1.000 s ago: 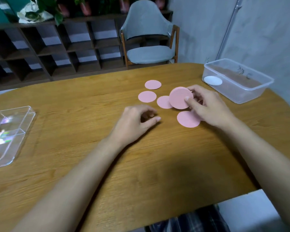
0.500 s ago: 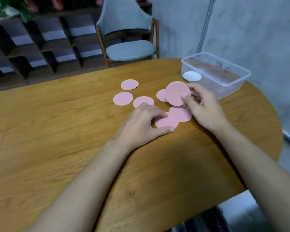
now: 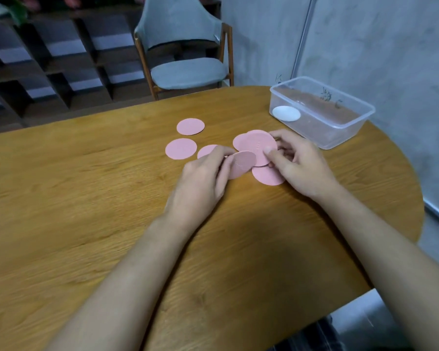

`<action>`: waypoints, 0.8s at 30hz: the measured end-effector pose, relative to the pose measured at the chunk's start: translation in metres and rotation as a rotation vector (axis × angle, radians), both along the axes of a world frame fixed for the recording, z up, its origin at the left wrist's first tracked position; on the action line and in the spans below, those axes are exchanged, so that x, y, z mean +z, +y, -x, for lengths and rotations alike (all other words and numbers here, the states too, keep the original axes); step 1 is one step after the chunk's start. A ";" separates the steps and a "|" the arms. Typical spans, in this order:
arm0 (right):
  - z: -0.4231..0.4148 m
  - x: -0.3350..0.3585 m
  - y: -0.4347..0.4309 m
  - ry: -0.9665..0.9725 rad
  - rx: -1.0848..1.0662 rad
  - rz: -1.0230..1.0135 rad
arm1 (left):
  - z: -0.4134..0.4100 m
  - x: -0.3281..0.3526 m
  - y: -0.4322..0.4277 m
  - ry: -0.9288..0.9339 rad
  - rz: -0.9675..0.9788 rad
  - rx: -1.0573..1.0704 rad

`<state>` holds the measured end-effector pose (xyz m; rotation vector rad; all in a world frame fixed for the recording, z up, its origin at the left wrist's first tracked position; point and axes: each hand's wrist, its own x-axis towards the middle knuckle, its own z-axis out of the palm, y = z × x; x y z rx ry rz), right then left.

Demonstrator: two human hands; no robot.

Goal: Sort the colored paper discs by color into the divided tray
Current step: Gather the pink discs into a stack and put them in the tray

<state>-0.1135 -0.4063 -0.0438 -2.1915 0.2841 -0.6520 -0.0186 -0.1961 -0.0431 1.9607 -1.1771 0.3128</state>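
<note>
Several pink paper discs lie on the wooden table (image 3: 86, 224). My left hand (image 3: 200, 183) pinches one pink disc (image 3: 242, 164), lifted and tilted. My right hand (image 3: 299, 165) holds another pink disc (image 3: 257, 146) upright between thumb and fingers, just behind the first. Loose discs lie flat at the far left (image 3: 190, 126), left (image 3: 181, 148), partly behind my left hand (image 3: 205, 151), behind the held disc (image 3: 238, 141), and under my right hand (image 3: 266, 176). The divided tray is out of view.
A clear plastic container (image 3: 340, 133) stands at the table's far right with a white disc (image 3: 286, 113) inside. A grey chair (image 3: 185, 59) and dark shelving (image 3: 48, 59) stand beyond the table. The table's rounded right edge is near the container.
My left hand reached to a flat pink disc near my right hand and lifted it. The view swung right, so the divided tray left the frame. My right hand kept its disc.
</note>
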 end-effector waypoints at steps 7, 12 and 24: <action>-0.001 0.002 0.011 0.010 0.103 -0.060 | -0.003 -0.003 -0.007 0.264 0.168 0.089; -0.002 0.003 0.016 0.091 0.096 0.095 | -0.003 0.000 -0.009 0.304 0.150 0.156; -0.001 0.011 0.028 0.165 0.116 0.198 | -0.008 -0.004 -0.013 0.337 0.173 0.157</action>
